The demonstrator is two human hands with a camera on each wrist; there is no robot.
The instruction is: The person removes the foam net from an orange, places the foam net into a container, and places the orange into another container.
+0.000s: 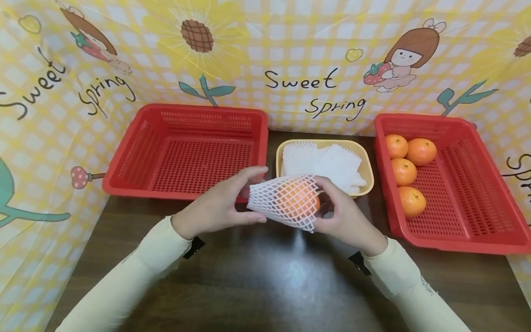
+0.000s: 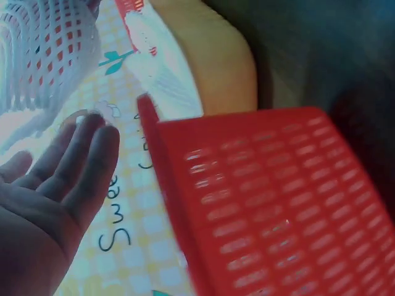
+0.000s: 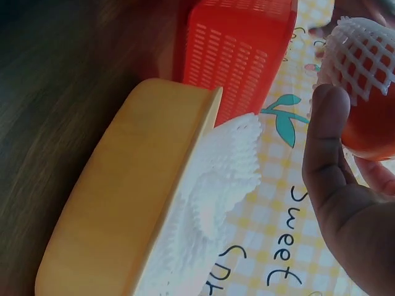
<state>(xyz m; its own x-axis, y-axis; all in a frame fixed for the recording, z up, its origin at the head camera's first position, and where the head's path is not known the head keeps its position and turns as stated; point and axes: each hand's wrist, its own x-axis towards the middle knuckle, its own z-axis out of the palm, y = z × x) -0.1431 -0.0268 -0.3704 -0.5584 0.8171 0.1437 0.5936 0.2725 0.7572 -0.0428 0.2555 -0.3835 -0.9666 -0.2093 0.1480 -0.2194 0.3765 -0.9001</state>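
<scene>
An orange [image 1: 299,199] sits inside a white foam net sleeve [image 1: 263,199], held up over the dark table between the two hands. My right hand [image 1: 347,219] grips the orange at the sleeve's wide end, thumb on the near side and fingers on the far side. At the narrow, gathered end, my left hand [image 1: 217,205] is spread with fingers and thumb apart. In the left wrist view the fingers [image 2: 92,160] are fairly straight, with a gap from the net. The right wrist view shows the orange's bare lower side [image 3: 370,135] beyond the net's edge.
A red basket [image 1: 265,120] with nothing in it stands at the left. Behind the hands, a yellow tray [image 1: 369,177] holds more white foam nets [image 1: 300,159]. Several oranges [image 1: 411,201] lie along the left side of another red basket [image 1: 477,246]. A patterned cloth [image 1: 290,55] hangs behind.
</scene>
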